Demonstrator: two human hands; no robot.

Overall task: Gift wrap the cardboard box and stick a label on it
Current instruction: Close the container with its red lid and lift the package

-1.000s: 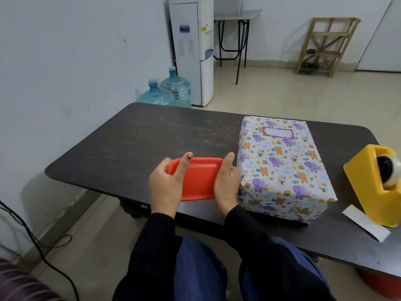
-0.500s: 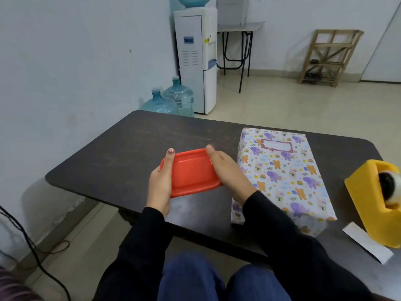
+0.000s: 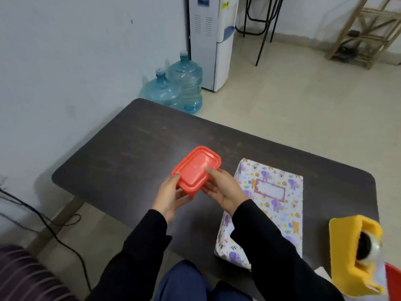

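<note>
Head-worn view, facing forward and down, near table (image 3: 130,148)

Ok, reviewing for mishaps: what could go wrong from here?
The red container, held at its near end by the left hand and right hand, could slip onto the table. The right sleeve crosses the wrapped box and might crease its paper. An elbow could knock the tape dispenser near the table's edge.

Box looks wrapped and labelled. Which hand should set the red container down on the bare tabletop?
Probably left. The left hand grips the red container on the side facing the bare table; the right hand also holds it, but the wrapped box lies directly on its side.
</note>
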